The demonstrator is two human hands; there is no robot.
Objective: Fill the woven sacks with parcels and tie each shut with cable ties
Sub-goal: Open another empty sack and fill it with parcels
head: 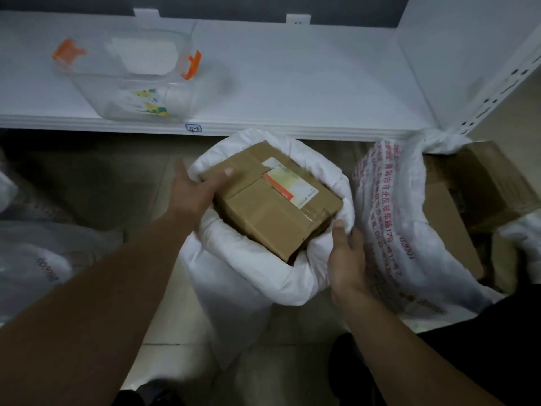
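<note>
A white woven sack (251, 276) stands open on the floor in the middle, its rim rolled down. A brown cardboard parcel (272, 212) with a white and orange label lies tilted in its mouth. My left hand (194, 190) grips the parcel's left corner, thumb on top. My right hand (348, 256) holds the sack's right rim, thumb pressed against the fabric beside the parcel. No cable ties are visible.
A white shelf (292, 83) runs across the top and carries a clear plastic container (131, 80) with orange clips. A second sack with red print (392, 218) leans at the right, cardboard boxes (474, 186) behind it. More sacks (38, 259) lie at the left.
</note>
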